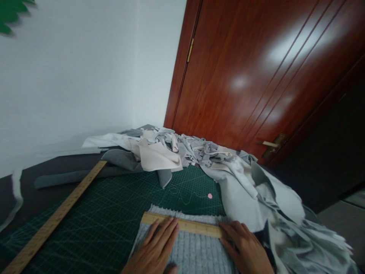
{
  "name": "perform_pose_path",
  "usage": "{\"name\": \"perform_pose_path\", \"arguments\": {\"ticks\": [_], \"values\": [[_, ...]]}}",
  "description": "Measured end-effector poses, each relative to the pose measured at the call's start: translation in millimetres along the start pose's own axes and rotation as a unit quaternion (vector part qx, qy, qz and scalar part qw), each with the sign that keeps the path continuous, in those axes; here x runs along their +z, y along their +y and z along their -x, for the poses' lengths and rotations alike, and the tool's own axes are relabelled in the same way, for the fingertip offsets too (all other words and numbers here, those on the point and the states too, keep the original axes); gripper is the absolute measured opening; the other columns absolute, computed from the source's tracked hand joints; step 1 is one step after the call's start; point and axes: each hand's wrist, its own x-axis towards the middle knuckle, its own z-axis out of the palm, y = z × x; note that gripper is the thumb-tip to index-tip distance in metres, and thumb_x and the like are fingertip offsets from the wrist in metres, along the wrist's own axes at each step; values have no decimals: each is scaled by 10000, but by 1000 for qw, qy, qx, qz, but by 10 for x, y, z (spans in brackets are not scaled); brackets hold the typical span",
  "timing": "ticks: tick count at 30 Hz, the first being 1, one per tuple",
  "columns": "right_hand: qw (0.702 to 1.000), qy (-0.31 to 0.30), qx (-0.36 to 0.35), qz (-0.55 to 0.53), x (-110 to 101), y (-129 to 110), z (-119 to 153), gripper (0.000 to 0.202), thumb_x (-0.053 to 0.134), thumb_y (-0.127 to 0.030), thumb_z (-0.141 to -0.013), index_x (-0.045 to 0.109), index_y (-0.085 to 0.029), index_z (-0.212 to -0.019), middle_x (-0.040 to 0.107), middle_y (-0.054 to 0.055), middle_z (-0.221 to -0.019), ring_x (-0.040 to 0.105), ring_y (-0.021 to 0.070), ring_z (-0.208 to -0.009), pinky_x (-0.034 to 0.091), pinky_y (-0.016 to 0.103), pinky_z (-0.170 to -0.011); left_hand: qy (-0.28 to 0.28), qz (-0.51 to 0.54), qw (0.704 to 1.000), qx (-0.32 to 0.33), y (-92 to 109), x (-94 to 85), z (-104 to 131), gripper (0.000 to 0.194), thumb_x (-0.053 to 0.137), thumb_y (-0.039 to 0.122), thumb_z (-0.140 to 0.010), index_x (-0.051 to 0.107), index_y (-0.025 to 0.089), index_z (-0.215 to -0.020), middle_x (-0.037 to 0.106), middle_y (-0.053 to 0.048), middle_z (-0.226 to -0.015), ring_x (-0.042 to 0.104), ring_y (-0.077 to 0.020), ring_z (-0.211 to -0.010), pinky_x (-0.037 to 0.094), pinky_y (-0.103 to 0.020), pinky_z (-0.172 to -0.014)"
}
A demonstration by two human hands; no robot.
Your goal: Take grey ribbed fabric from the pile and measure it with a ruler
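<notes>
1. Two surfaces back our work: a dark green gridded cutting mat (pixel 114 213) and, behind it, a white wall (pixel 71 83) beside a glossy red-brown wooden door (pixel 256 76).
2. We press the short wooden ruler (pixel 182 223) flat across the grey ribbed knit fabric (pixel 194 255); its long axis runs left-right, near the mat's front edge.
3. Our left hand (pixel 155 247) and right hand (pixel 246 247) lie open, fingers extended, grasping nothing.
4. We cannot read the ruler's markings.
5. Grey and cream fabric scraps (pixel 222 171) are heaped behind; a long wooden ruler (pixel 57 219) lies diagonally.

Single head-worn view — looking forward and down across the green cutting mat (pixel 114 205) from its near edge, tilted, close to the left hand (pixel 155 249) and right hand (pixel 246 249), facing the door (pixel 256 76).
</notes>
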Motion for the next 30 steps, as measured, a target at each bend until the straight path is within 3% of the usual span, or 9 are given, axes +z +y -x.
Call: {"name": "perform_pose_path", "arguments": {"ticks": [4, 7, 11, 13, 16, 21, 30], "values": [[1000, 27, 8, 2, -57, -88, -19, 290, 675, -301, -886, 736, -247, -1164, 760, 72, -972, 760, 258, -861, 674, 396, -740, -8, -7, 1000, -19, 29, -30, 1, 997, 654, 232, -838, 38, 111, -1612, 471, -113, -1565, 463, -289, -1401, 425, -391, -1133], [999, 31, 21, -9, -79, -128, -27, 278, 683, -289, -875, 743, -242, -1142, 760, 70, -960, 758, 261, -851, 675, 405, -737, 19, 2, 1000, -10, 13, 86, 23, 950, 626, 254, -856, 72, 101, -1612, 516, -113, -1534, 484, -283, -1375, 417, -377, -1136], [998, 0, 50, -27, -92, -138, -33, 284, 663, -287, -885, 742, -243, -1155, 758, 80, -998, 750, 280, -903, 665, 446, -789, 38, 17, 999, 1, -18, 291, 89, 920, 582, 284, -838, 114, 86, -1605, 489, -132, -1551, 477, -309, -1375, 415, -409, -1139], [997, -24, 57, -38, -102, -137, -40, 304, 643, -276, -895, 734, -236, -1182, 753, 91, -1032, 741, 287, -946, 652, 462, -834, 30, 22, 999, 0, -16, 306, 106, 936, 580, 282, -823, 104, 95, -1607, 462, -131, -1571, 475, -315, -1379, 418, -429, -1141], [995, -55, 70, -49, -107, -138, -58, 320, 613, -236, -900, 725, -229, -1200, 746, 95, -1068, 733, 282, -992, 636, 451, -872, 13, 29, 999, -2, 7, 173, 81, 903, 603, 285, -847, 145, 106, -1604, 468, -130, -1566, 477, -309, -1386, 414, -430, -1153], [993, -53, 100, -43, -124, -158, -95, 275, 611, -206, -892, 724, -291, -1127, 741, 49, -1078, 743, 252, -955, 631, 403, -848, -17, 40, 999, -24, 42, -112, -8, 819, 635, 261, -873, 251, 145, -1587, 475, -117, -1559, 462, -294, -1411, 388, -421, -1180], [983, -120, 113, -82, -279, -193, -119, 218, 541, -280, -959, 690, -298, -1117, 722, 37, -1121, 726, 242, -1035, 620, 401, -866, -4, 8, 1000, -25, 55, -134, 9, 899, 649, 296, -858, 181, 80, -1595, 446, -156, -1570, 443, -299, -1426, 410, -394, -1159]]}}
